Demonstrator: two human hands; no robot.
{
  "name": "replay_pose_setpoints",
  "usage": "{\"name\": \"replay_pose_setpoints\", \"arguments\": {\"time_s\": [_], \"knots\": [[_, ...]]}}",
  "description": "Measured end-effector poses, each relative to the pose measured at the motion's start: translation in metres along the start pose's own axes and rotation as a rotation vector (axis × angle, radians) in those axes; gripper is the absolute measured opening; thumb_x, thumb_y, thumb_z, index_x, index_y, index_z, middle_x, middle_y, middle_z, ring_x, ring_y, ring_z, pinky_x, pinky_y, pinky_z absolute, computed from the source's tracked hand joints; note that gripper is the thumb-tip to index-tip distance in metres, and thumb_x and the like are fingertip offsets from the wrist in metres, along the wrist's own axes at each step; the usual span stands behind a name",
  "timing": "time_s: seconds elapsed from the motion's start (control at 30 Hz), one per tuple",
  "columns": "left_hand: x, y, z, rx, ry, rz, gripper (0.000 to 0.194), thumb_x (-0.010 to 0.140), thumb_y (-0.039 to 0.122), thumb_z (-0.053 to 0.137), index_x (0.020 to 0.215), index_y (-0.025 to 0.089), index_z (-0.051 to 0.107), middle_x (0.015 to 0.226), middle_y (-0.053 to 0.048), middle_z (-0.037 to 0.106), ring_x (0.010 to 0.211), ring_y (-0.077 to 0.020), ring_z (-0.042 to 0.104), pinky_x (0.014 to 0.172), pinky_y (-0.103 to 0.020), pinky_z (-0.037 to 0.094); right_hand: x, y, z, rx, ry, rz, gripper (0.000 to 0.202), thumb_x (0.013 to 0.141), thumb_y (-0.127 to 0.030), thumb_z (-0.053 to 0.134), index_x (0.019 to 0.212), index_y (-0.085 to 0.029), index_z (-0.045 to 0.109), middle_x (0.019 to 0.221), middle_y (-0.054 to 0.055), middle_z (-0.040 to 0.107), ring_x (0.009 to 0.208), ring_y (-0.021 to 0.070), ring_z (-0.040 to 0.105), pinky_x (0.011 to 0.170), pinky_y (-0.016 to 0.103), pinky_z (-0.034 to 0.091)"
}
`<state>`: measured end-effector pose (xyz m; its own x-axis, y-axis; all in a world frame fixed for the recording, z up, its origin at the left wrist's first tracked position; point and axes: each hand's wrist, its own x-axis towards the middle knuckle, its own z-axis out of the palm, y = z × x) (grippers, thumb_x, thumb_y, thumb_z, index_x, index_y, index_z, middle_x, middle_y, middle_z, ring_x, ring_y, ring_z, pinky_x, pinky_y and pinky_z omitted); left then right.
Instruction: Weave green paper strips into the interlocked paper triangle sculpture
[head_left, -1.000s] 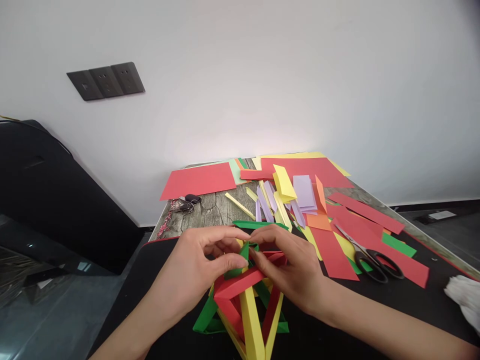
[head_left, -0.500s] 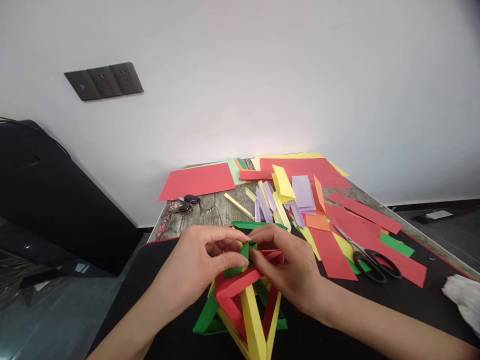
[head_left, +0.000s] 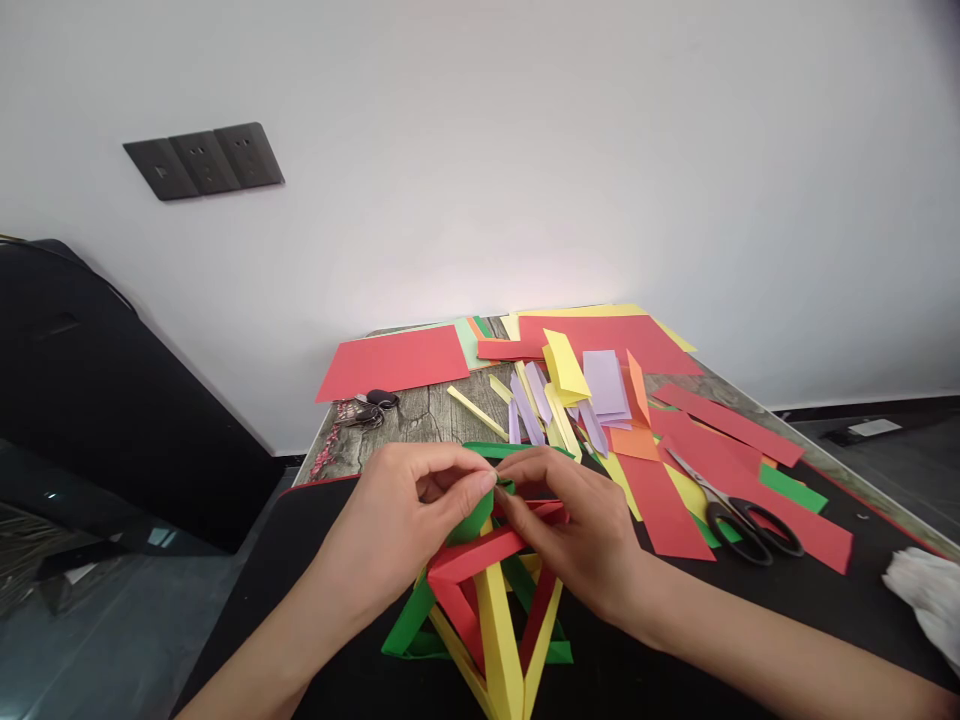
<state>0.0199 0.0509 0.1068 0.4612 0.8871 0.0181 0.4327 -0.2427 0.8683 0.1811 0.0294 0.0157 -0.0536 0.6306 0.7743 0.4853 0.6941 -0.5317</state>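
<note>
A framework of folded red, yellow and green paper strips (head_left: 499, 610) stands on the black mat at the bottom centre. At its top, my left hand (head_left: 420, 520) pinches a green paper strip (head_left: 471, 522) between thumb and forefinger. My right hand (head_left: 577, 535) is closed on the same green paper just to the right, its fingertips almost touching those of the left. The spot between the fingertips is partly hidden. Behind the hands lies another green strip (head_left: 517, 450).
Black-handled scissors (head_left: 739, 515) rest on red strips (head_left: 667, 505) at the right. Purple and yellow pieces (head_left: 529, 400) lie behind the hands, keys (head_left: 367, 408) and a red sheet (head_left: 397, 362) at the back left. White tissue (head_left: 926, 600) sits far right.
My left thumb has moved up, closing nearer to the forefinger over the green paper's tip. The paper framework has shifted slightly to the left. My right hand has hardly moved.
</note>
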Motion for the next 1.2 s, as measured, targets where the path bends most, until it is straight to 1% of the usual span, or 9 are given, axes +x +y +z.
{"name": "replay_pose_setpoints", "arguments": {"time_s": [0.1,0.17,0.3,0.47,0.53,0.63,0.77,1.0,1.2], "knots": [[0.0,-0.0014,0.0,0.005,0.012,-0.003,0.012,0.083,0.025,0.063,0.078,0.022,0.074,0.057,0.006,0.06,0.047,-0.0047,0.04,0.043,-0.015,0.031,-0.0009,0.0021,-0.0009,-0.04,-0.016,-0.036,0.009,0.09,-0.009,0.055,0.095,-0.016,0.059,0.084,0.006,0.068,0.074,0.0132,0.066,0.063,0.022,0.054],[-0.0007,-0.0023,0.0004,-0.009,0.018,-0.014,0.011,0.082,0.025,0.064,0.081,0.022,0.074,0.057,0.006,0.059,0.048,-0.005,0.04,0.043,-0.015,0.031,-0.0014,0.003,-0.0015,-0.073,-0.018,-0.061,0.011,0.091,-0.008,0.053,0.097,-0.016,0.059,0.084,0.006,0.068,0.073,0.0128,0.065,0.063,0.023,0.052],[-0.0013,-0.0031,0.001,-0.013,0.013,-0.017,0.011,0.081,0.024,0.064,0.082,0.022,0.075,0.059,0.005,0.059,0.049,-0.0052,0.039,0.043,-0.015,0.031,-0.001,0.0026,-0.0015,-0.101,0.003,-0.078,0.01,0.09,-0.008,0.053,0.094,-0.015,0.058,0.081,0.006,0.068,0.069,0.0121,0.064,0.06,0.022,0.051],[0.0009,-0.0026,-0.0001,-0.022,0.022,-0.032,0.011,0.079,0.025,0.065,0.077,0.022,0.075,0.05,0.006,0.05,0.045,-0.0053,0.035,0.04,-0.016,0.026,0.0,0.0004,0.0003,-0.108,0.021,-0.065,0.009,0.088,-0.008,0.052,0.09,-0.015,0.058,0.08,0.007,0.069,0.069,0.0125,0.066,0.059,0.021,0.052],[0.0015,-0.0025,-0.0006,-0.028,0.027,-0.03,0.011,0.078,0.025,0.066,0.076,0.022,0.076,0.05,0.006,0.051,0.045,-0.0052,0.035,0.04,-0.016,0.027,-0.0001,-0.0004,0.0007,-0.11,0.025,-0.047,0.009,0.088,-0.008,0.053,0.09,-0.015,0.058,0.08,0.007,0.069,0.068,0.0126,0.066,0.057,0.02,0.052],[0.0013,-0.0028,-0.0011,-0.043,0.025,-0.028,0.01,0.078,0.024,0.067,0.075,0.022,0.076,0.054,0.005,0.058,0.047,-0.0051,0.038,0.043,-0.015,0.03,-0.0004,-0.0013,0.0011,-0.106,0.034,-0.027,0.009,0.087,-0.008,0.053,0.09,-0.015,0.058,0.081,0.007,0.069,0.067,0.0127,0.067,0.054,0.02,0.052],[0.0006,-0.0039,-0.001,-0.061,0.012,-0.022,0.01,0.077,0.025,0.068,0.079,0.023,0.078,0.066,0.003,0.07,0.054,-0.0067,0.049,0.051,-0.015,0.039,-0.001,-0.0009,0.0015,-0.091,0.03,-0.006,0.009,0.087,-0.01,0.053,0.091,-0.016,0.058,0.082,0.006,0.069,0.066,0.0124,0.067,0.055,0.02,0.053],[0.002,-0.0045,-0.0011,-0.077,0.021,-0.055,0.013,0.077,0.026,0.069,0.084,0.023,0.079,0.073,0.0,0.073,0.065,-0.011,0.059,0.058,-0.018,0.045,-0.0013,-0.0005,0.002,-0.098,0.042,-0.007,0.009,0.087,-0.011,0.053,0.091,-0.017,0.057,0.081,0.006,0.069,0.067,0.0132,0.068,0.054,0.021,0.053],[0.0012,-0.0034,-0.0004,-0.069,0.021,-0.063,0.012,0.077,0.025,0.068,0.082,0.022,0.079,0.065,0.002,0.068,0.054,-0.0085,0.05,0.051,-0.018,0.041,0.0004,-0.0015,0.0014,-0.096,0.042,-0.006,0.01,0.086,-0.01,0.052,0.09,-0.018,0.056,0.08,0.005,0.069,0.065,0.0135,0.068,0.053,0.021,0.054]]}}
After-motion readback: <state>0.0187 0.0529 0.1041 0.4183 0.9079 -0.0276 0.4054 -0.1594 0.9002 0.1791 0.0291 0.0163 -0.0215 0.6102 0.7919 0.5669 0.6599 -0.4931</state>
